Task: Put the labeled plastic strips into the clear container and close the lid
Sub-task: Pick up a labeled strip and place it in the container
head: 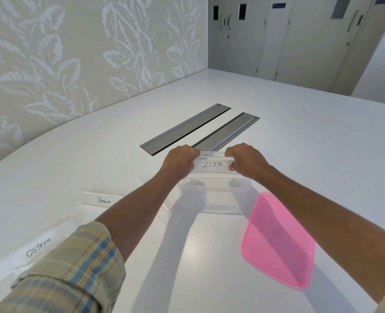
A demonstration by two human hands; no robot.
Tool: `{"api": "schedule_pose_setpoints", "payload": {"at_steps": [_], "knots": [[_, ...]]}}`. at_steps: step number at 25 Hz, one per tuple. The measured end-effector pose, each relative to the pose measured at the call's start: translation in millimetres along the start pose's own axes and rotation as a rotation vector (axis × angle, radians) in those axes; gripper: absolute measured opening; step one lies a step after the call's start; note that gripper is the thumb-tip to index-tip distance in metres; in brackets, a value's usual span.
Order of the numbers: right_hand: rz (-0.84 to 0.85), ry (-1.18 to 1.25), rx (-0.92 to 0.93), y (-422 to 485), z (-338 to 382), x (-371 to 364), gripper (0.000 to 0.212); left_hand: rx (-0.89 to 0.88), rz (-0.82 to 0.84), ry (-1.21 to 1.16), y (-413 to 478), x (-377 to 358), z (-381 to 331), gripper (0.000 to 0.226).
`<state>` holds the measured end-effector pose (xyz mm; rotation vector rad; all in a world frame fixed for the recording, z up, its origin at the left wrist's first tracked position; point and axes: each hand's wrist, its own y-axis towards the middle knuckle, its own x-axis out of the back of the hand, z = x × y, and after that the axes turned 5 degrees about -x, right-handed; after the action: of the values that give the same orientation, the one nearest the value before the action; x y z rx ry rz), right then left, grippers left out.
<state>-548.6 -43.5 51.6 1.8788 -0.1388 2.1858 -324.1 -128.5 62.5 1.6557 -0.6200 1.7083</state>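
Pink lid off, ZEBRA strip going in.

Nearest lie the OSTRICH strip (39, 249) and pink lid (279, 240) on the counter (187, 267), then the PENGUIN strip (103, 200). Beyond, left hand (180, 160) and right hand (245, 159) pinch the ZEBRA strip (212, 165) ends above the clear container (211, 199); lowering it level should clear the walls.

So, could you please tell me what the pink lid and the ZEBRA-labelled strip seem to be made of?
Pink rounded lid: likely translucent glossy plastic, since the table shows through it. ZEBRA-labelled strip: seemingly clear plastic holding a white, probably paper, handwritten label.
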Motion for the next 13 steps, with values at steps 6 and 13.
{"api": "schedule_pose_setpoints", "payload": {"at_steps": [6, 13], "knots": [[0.08, -0.088, 0.02, 8, -9, -19, 0.041, -0.005, 0.07, 0.054, 19, -22, -9, 0.033], [0.165, -0.229, 0.071, 16, -1, -37, 0.024, -0.004, 0.15, 0.053, 30, -48, -8, 0.03]]}}
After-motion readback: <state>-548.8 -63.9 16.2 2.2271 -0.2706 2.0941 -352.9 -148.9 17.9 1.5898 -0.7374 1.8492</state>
